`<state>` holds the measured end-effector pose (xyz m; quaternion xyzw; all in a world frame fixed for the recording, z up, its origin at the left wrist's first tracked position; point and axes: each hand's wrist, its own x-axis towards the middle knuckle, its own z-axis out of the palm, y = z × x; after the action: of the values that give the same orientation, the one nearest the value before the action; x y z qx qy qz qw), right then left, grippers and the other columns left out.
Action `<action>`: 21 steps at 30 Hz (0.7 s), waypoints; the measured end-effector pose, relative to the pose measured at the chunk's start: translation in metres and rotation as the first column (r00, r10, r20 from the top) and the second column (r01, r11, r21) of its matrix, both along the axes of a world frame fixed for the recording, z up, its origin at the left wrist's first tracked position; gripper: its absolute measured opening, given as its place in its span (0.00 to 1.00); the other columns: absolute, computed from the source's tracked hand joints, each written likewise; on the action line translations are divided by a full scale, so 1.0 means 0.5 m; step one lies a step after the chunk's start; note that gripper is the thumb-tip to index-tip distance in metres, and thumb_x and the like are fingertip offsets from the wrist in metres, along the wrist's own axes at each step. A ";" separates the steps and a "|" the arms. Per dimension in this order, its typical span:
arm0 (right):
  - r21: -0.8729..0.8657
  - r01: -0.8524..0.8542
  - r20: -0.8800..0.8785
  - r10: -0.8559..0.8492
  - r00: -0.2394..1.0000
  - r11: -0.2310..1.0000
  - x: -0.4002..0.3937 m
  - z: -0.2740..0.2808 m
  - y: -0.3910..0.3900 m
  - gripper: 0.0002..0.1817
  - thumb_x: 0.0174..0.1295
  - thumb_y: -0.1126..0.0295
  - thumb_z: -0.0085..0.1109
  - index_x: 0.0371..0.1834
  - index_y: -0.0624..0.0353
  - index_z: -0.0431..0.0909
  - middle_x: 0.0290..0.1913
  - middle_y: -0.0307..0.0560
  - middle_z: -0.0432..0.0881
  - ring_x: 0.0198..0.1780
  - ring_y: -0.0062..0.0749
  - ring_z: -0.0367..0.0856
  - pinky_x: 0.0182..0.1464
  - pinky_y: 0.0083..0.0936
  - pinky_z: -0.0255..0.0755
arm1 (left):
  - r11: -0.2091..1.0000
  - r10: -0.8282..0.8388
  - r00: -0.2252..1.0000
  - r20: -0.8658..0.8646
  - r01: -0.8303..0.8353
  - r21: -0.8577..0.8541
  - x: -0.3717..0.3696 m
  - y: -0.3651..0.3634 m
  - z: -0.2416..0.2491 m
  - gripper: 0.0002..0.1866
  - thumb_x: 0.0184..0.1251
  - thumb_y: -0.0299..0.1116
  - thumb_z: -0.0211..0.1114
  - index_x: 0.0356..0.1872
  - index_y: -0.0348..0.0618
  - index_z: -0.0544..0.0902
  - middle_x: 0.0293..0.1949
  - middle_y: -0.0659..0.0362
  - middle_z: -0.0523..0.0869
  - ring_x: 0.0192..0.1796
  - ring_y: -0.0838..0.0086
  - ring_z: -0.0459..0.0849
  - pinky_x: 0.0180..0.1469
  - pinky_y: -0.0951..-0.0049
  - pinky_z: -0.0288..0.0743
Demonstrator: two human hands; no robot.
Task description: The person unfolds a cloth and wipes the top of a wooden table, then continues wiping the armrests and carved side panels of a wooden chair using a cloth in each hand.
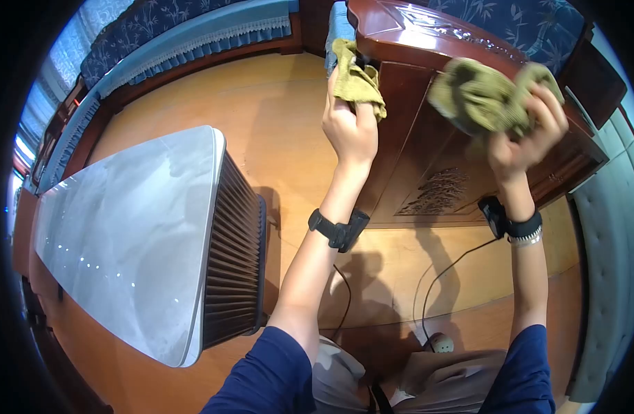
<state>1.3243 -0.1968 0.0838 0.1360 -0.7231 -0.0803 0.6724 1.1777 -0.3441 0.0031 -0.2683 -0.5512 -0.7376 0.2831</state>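
My left hand [350, 131] is closed on a yellow-green cloth [356, 77], close to the left corner of a dark reddish wooden cabinet [406, 103]. In front of the cabinet's right part, my right hand [527, 138] grips a bunched olive cloth [479, 96], slightly smeared by motion. Its folds hang over to the left of the fingers. The cabinet has a glossy top [413, 27] and a carved panel [437, 192] on its front. Both wrists wear black straps.
A grey marble-topped table [137, 234] with ribbed dark sides stands at the left. Blue-covered seating [192, 62] runs along the back. A pale tufted panel [610, 290] borders the right. Dark cables [444, 269] trail down from the wrists over the wooden floor [289, 103].
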 end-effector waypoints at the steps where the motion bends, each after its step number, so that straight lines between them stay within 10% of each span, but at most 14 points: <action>1: 0.036 0.118 0.089 -0.121 0.989 0.992 -0.013 -0.002 -0.011 0.28 0.41 0.67 0.60 0.51 0.59 0.70 0.58 0.52 0.68 0.56 0.45 0.67 0.61 0.40 0.58 | 0.997 -0.078 0.993 0.091 0.077 0.014 0.002 0.000 -0.005 0.15 0.64 0.33 0.54 0.46 0.33 0.77 0.41 0.45 0.83 0.43 0.55 0.82 0.44 0.65 0.74; 5: 0.011 0.101 0.114 -0.102 0.988 0.995 -0.096 -0.099 -0.007 0.43 0.31 0.57 0.67 0.61 0.47 0.70 0.67 0.46 0.64 0.62 0.41 0.65 0.61 0.36 0.57 | 0.995 -0.100 0.979 0.176 0.102 -0.004 0.012 0.003 0.002 0.14 0.65 0.33 0.52 0.40 0.31 0.79 0.36 0.45 0.82 0.39 0.54 0.81 0.42 0.64 0.72; 7: 0.005 0.142 0.132 -0.142 0.981 0.990 -0.099 -0.131 -0.012 0.43 0.29 0.57 0.68 0.60 0.46 0.72 0.66 0.44 0.66 0.59 0.37 0.68 0.57 0.33 0.59 | 0.996 0.081 0.996 -0.041 -0.078 0.051 -0.001 0.023 -0.016 0.15 0.69 0.33 0.47 0.37 0.29 0.77 0.27 0.59 0.80 0.30 0.78 0.74 0.36 0.72 0.69; 9: 0.016 0.107 0.223 -0.108 0.969 0.994 -0.087 -0.162 -0.016 0.36 0.34 0.63 0.66 0.56 0.47 0.75 0.64 0.41 0.70 0.53 0.31 0.72 0.52 0.28 0.61 | 0.994 0.107 0.993 -0.038 -0.107 0.022 0.001 0.021 -0.016 0.15 0.69 0.33 0.46 0.33 0.29 0.76 0.25 0.60 0.79 0.28 0.78 0.73 0.32 0.72 0.67; 11: 0.172 0.030 0.206 -0.066 0.976 0.985 -0.081 -0.194 0.001 0.27 0.36 0.71 0.61 0.48 0.52 0.79 0.52 0.42 0.79 0.43 0.31 0.77 0.45 0.26 0.67 | 1.000 0.012 0.995 0.097 -0.011 -0.003 0.004 0.019 -0.020 0.14 0.64 0.32 0.48 0.38 0.31 0.77 0.33 0.45 0.81 0.38 0.51 0.80 0.42 0.59 0.71; 14: -0.143 -0.421 0.436 0.439 0.786 0.896 -0.008 -0.149 -0.060 0.20 0.32 0.78 0.52 0.36 0.60 0.78 0.26 0.47 0.78 0.24 0.37 0.77 0.27 0.28 0.73 | 0.993 0.114 0.992 0.057 -0.112 -0.042 -0.015 0.026 -0.029 0.14 0.63 0.32 0.46 0.38 0.31 0.77 0.30 0.44 0.80 0.36 0.47 0.79 0.40 0.57 0.70; 16: -0.059 -0.489 0.522 0.445 0.728 0.870 0.055 -0.100 -0.090 0.17 0.30 0.77 0.54 0.30 0.60 0.78 0.21 0.42 0.75 0.17 0.32 0.71 0.19 0.24 0.65 | 0.976 0.216 0.976 0.035 -0.215 -0.021 -0.006 0.031 -0.025 0.15 0.64 0.33 0.44 0.36 0.31 0.76 0.29 0.43 0.80 0.34 0.46 0.78 0.39 0.56 0.69; 17: -0.274 -0.411 0.624 0.486 0.611 0.869 0.107 -0.092 -0.108 0.12 0.34 0.74 0.57 0.28 0.57 0.79 0.21 0.40 0.74 0.15 0.28 0.68 0.16 0.20 0.60 | 0.970 0.238 0.970 0.038 -0.236 -0.051 -0.001 0.029 -0.023 0.16 0.65 0.33 0.42 0.34 0.30 0.76 0.27 0.42 0.80 0.32 0.47 0.78 0.37 0.55 0.68; 21: -0.052 -0.590 0.845 0.351 0.404 0.806 0.267 0.054 -0.121 0.15 0.55 0.64 0.56 0.46 0.47 0.76 0.40 0.48 0.79 0.33 0.37 0.78 0.33 0.33 0.71 | 0.959 0.270 0.960 0.073 -0.262 -0.108 0.000 0.026 -0.033 0.18 0.67 0.35 0.40 0.25 0.30 0.71 0.20 0.47 0.77 0.26 0.57 0.74 0.32 0.58 0.65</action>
<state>1.4577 -0.2576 0.1109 0.4417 -0.8632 0.0951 0.2252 1.1776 -0.3312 -0.0135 -0.1727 -0.6294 -0.6761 0.3420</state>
